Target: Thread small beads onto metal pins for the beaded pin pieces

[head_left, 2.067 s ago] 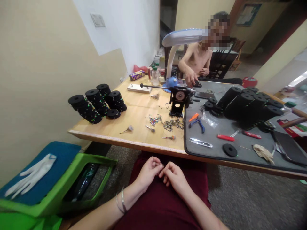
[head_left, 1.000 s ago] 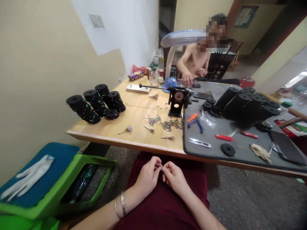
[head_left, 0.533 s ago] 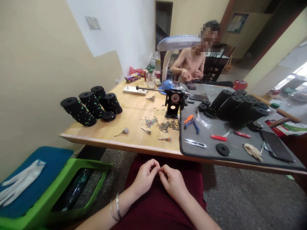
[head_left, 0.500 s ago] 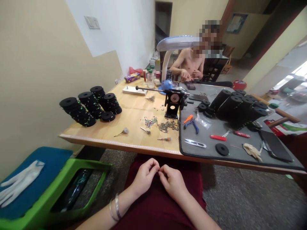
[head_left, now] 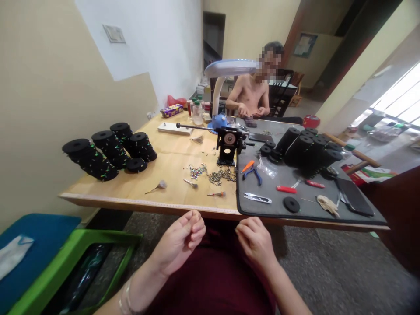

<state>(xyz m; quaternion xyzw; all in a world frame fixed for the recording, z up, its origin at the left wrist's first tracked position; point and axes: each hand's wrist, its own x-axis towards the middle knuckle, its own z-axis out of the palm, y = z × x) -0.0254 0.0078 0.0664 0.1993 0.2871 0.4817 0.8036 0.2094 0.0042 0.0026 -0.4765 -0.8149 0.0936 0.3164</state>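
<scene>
My left hand [head_left: 180,238] is raised over my lap just off the table's front edge, its thumb and fingertips pinched together. My right hand [head_left: 256,240] hovers a short way to the right, also closed in a pinch. Whatever sits between the fingertips of either hand is too small to make out. Closest on the table lie an orange-banded brush [head_left: 217,194], a pale-handled brush [head_left: 190,183] and thread snips [head_left: 257,198]. Behind them are a heap of small dark metal pieces [head_left: 221,176] and a scatter of coloured beads [head_left: 197,170].
Black spools [head_left: 108,148] with bright bits stand at left, more black spools [head_left: 297,148] at right. A winding device [head_left: 227,144] and lamp [head_left: 216,96] occupy the middle. Blue pliers [head_left: 252,175] rest on the grey mat [head_left: 275,179]. Another person [head_left: 249,94] sits across. A green stool [head_left: 95,236] stands left.
My two hands, formerly touching at the fingertips, have moved apart, the left going left and up, the right going right. The camera view has shifted slightly.
</scene>
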